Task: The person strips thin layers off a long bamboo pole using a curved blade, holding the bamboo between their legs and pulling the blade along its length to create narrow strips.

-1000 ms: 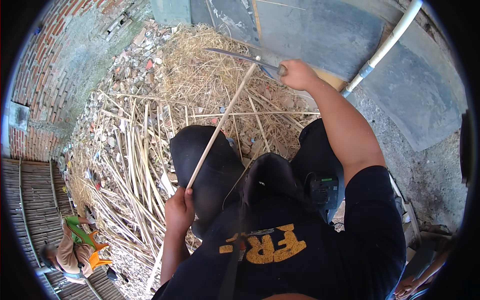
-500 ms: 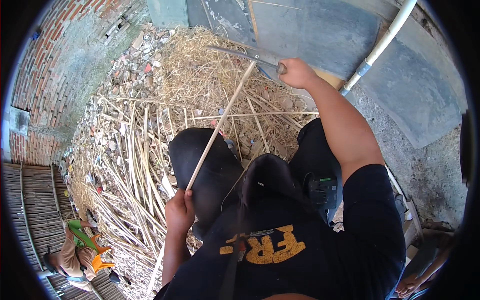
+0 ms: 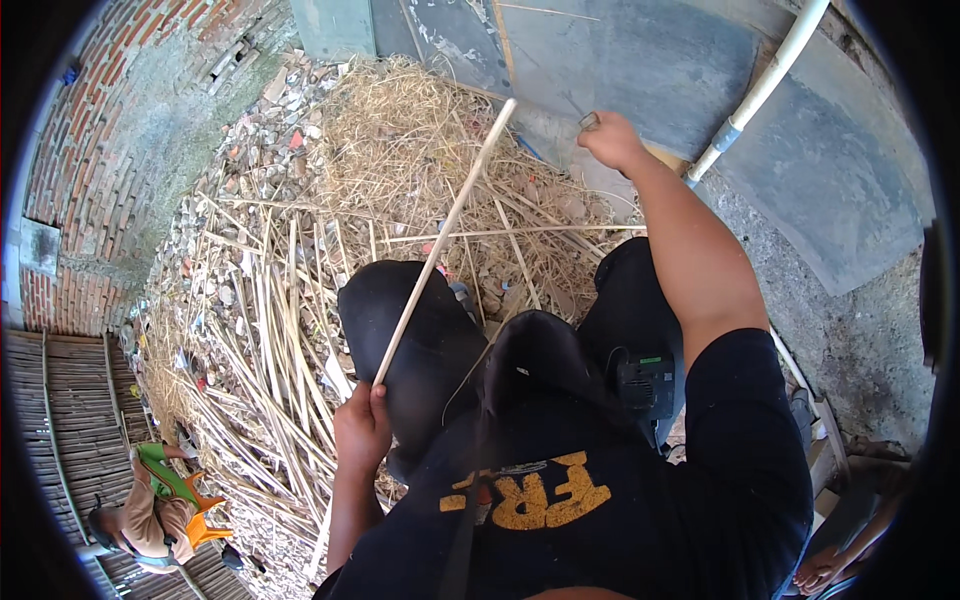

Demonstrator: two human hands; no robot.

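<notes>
Right by your lap, your dark shirt (image 3: 640,500) fills the lower middle, and a small black box (image 3: 645,385) sits beside your right thigh. Your left hand (image 3: 362,430) is closed around the lower end of a long pale stick (image 3: 440,245), thumb laid along it, just beside your left knee (image 3: 405,300). The stick slants up and away to the right, passing across that knee in view; whether it touches the trousers, you cannot tell. Its far end points free, short of your right hand (image 3: 613,143), which is out at arm's length and wrapped around a knife handle (image 3: 588,122); the blade is too blurred to trace.

Beyond your left knee, loose split sticks (image 3: 270,360) lie in a long heap over rubble (image 3: 225,225). Farther ahead spreads a mat of straw (image 3: 390,130), with grey boards (image 3: 650,70) behind it and a white pipe (image 3: 780,80) slanting across them on the right. Off to the left, a co-worker (image 3: 145,520) is beside an orange chair (image 3: 205,520), near a slatted wall (image 3: 70,400), and a brick wall (image 3: 90,170) rises above that.
</notes>
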